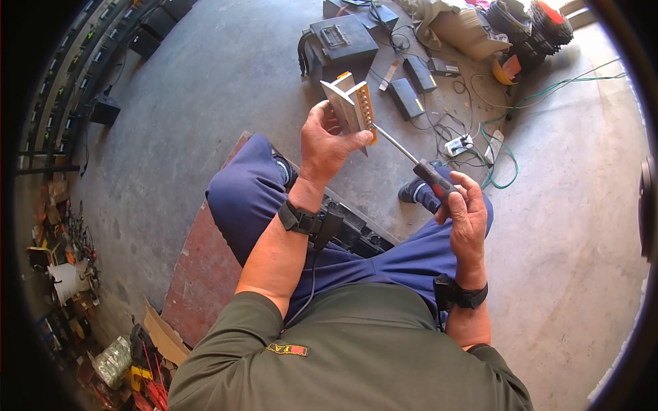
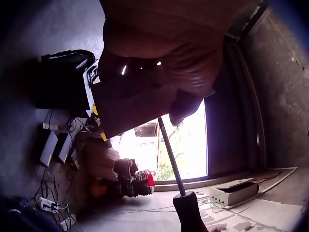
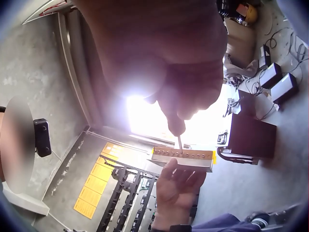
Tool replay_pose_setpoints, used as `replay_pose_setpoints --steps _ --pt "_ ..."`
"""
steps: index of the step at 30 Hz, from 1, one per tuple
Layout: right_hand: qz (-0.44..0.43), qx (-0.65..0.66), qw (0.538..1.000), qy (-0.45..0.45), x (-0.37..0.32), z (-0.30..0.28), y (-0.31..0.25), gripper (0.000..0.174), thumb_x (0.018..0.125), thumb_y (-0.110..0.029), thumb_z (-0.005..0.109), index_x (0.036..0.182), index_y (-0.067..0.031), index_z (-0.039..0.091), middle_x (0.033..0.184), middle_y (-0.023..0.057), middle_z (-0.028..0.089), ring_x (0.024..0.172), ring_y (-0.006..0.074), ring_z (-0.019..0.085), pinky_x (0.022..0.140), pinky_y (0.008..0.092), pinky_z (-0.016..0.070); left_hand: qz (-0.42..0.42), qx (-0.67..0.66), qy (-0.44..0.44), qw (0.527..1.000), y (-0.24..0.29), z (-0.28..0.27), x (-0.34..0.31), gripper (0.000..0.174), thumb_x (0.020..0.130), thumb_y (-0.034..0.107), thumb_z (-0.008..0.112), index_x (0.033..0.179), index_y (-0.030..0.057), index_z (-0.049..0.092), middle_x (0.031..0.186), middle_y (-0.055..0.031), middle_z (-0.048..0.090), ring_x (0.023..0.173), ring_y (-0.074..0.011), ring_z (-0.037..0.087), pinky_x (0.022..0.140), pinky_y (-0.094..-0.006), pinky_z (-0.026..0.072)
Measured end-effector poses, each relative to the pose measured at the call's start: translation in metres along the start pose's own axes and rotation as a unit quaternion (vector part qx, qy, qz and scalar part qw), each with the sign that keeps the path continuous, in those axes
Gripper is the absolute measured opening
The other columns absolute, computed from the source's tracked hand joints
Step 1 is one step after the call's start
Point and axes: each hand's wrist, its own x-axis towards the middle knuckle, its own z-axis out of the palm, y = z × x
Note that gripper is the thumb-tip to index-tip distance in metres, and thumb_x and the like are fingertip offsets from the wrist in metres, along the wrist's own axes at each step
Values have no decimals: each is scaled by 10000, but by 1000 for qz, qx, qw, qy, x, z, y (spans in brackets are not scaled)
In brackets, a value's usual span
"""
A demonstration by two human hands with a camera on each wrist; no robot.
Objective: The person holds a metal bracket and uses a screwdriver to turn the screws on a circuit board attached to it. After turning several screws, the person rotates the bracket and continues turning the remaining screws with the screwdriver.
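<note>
My left hand (image 1: pixel 323 152) grips an angled metal piece (image 1: pixel 345 109), raised in front of the knees. Along one edge of the metal runs a yellow-sided strip (image 3: pixel 166 152) with a row of small screws. In my right hand (image 1: pixel 467 218) is a screwdriver (image 1: pixel 433 179) with a black and red handle, its shaft slanting up to the left. Its tip meets the screw row near my left thumb in the head view. From the left wrist, the dark metal plate (image 2: pixel 130 104) hides the tip behind its edge, below the shadowed fingers.
On the concrete floor ahead stand a black case (image 1: pixel 343 42) and black power bricks (image 1: pixel 406 99) among tangled cables. A white power strip (image 1: pixel 458 145) lies beside a green cable. A reddish board (image 1: pixel 199 267) is under the person; racks (image 1: pixel 65 89) line the left.
</note>
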Motion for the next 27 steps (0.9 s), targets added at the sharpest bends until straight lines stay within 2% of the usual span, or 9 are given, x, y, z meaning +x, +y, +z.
replay_pose_setpoints --steps 2,5,8,11,14,17,21,23,27 --pt "4 -9 1000 -2 -1 0 4 427 1056 -293 576 1383 -27 505 905 11 589 653 55 533 606 204 461 4 21 -1 1000 1 0 0 740 703 69 899 1314 -75 507 1161 -162 673 1079 -224 672 987 -360 548" --pt "27 7 1000 8 -3 2 4 421 1038 -242 608 1388 -32 505 978 29 598 691 59 543 619 205 464 -9 11 6 1000 -2 1 0 815 657 175 939 1316 -53 516 1158 -151 679 1074 -224 664 979 -364 534" --pt "3 -17 1000 26 -2 9 1 434 1013 -187 633 1396 -31 501 1073 51 592 735 65 549 631 205 466 -9 17 8 1000 -2 1 -1 815 655 174 939 1316 -51 519 1155 -148 681 1076 -223 663 978 -364 533" --pt "-90 -96 991 17 -1 9 3 454 987 -141 647 1402 -31 497 1141 68 578 763 68 542 640 205 465 -14 8 8 1000 -3 1 0 814 653 173 940 1316 -49 521 1149 -145 684 1075 -221 663 977 -365 533" --pt "-29 -41 998 43 -2 10 2 438 1009 -176 634 1399 -31 498 1115 60 585 722 62 523 622 203 459 -15 13 12 1000 -2 0 0 815 651 171 940 1314 -52 520 1143 -146 685 1073 -222 664 975 -363 535" --pt "35 10 999 -2 -1 0 7 428 1041 -240 601 1400 -33 495 1089 54 594 668 55 503 592 206 454 -25 9 10 1000 1 1 -1 815 650 174 940 1309 -58 520 1143 -148 686 1070 -224 665 970 -360 538" --pt "21 8 999 30 0 9 7 428 1038 -232 603 1403 -37 493 1083 54 592 673 57 506 595 207 457 -21 7 7 1000 3 2 -2 815 651 176 939 1306 -62 519 1141 -151 686 1067 -224 667 965 -359 542" --pt "-124 -109 986 21 2 9 12 431 1048 -240 587 1415 -42 481 1096 61 601 666 59 509 590 205 455 -20 7 7 1000 3 2 -2 813 653 181 939 1305 -62 519 1140 -152 687 1065 -223 668 964 -359 544" --pt "-41 -42 997 49 -1 11 6 472 1014 -192 623 1431 -42 462 1152 84 601 706 68 538 616 211 476 -19 14 7 1000 0 1 -1 812 654 185 937 1304 -62 518 1141 -150 687 1064 -219 668 965 -358 543"
